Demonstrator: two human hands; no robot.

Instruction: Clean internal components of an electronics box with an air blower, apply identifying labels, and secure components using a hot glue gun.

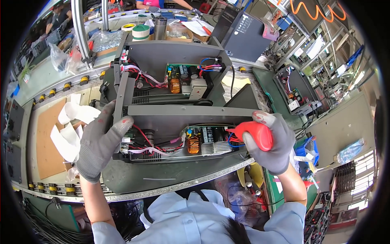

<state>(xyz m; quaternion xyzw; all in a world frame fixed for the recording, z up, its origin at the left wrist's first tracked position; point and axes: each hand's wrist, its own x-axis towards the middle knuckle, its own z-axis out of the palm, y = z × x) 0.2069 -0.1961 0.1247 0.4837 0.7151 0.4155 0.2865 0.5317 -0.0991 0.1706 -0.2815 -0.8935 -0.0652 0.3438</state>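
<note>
My left hand point(98, 145), in a grey glove with red-stained fingertips, grips the left end of an open dark grey metal housing point(178, 112), thumb on the near side. My right hand point(280, 150), gloved alike, closes round a rounded red tool point(260, 136) with a narrow tip pointing left; its exact kind does not show. That tip is by the blue wires at the right end of the circuit board, which carries a copper coil point(193, 144) and a finned heat sink point(218, 148). Red, black and pale wires run inside on the left. A similar open housing point(183, 51) stands directly behind.
Crumpled white paper point(71, 130) lies on a brown board point(46, 142) at left. Beyond the housings stand a metal flask point(160, 28) and a green-lidded jar point(141, 32). Another open unit point(298, 89) sits at right. A metal post point(81, 32) rises at left; a co-worker sits across.
</note>
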